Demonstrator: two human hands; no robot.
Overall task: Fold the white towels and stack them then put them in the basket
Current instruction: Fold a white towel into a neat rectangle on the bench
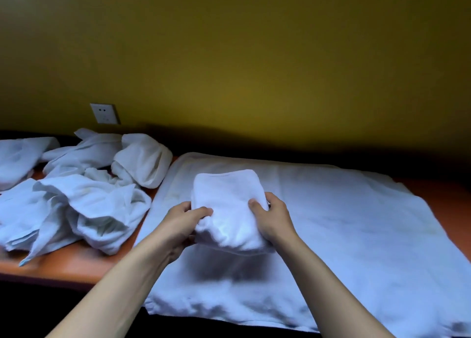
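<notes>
White terry cloth, a small folded towel bundle [229, 210], is held over the middle of a large white towel spread flat [344, 223] on the orange-brown wooden table [76, 261]. The left hand [182, 225] and right hand [272, 217] each grip one side, thumbs on top and fingers curled beneath. Left of the spread towel lies a heap of crumpled white towels [84, 192].

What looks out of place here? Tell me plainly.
Little stands out. The left hand and right hand hold a folded towel above the spread towel. The crumpled towels at the left lie in a heap, unfolded. No basket is in view.
</notes>
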